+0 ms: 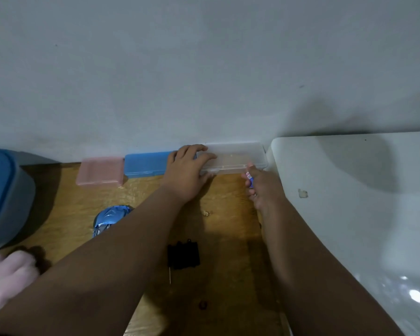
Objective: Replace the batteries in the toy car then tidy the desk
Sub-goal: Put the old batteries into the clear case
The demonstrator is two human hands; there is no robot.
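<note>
The toy car [109, 219], blue and glossy, sits on the wooden surface [228, 238] near the left forearm, well apart from both hands; a black ribbed part [183, 254] lies nearer the viewer with a thin screwdriver [170, 275] just beside it. The left hand [189, 170] reaches to the back of the surface, fingers laid over the left end of a clear case [238, 156] that stands against the wall [204, 69], thumb at its front edge. The right hand [262, 187] is curled round small batteries [250, 180] with blue and white labels, just in front of the case; how many I cannot tell. A blue case [146, 166] and a pink case [100, 174] line up to the left.

The batteries are probably hard, smooth and prone to roll, so a closed fist suits them; the case looks light, thin and a little springy, likely to slide unless pinned down; its front lip near the catch seems the place to lift. The car's shell looks slick; it is best gripped across its sides.
</note>
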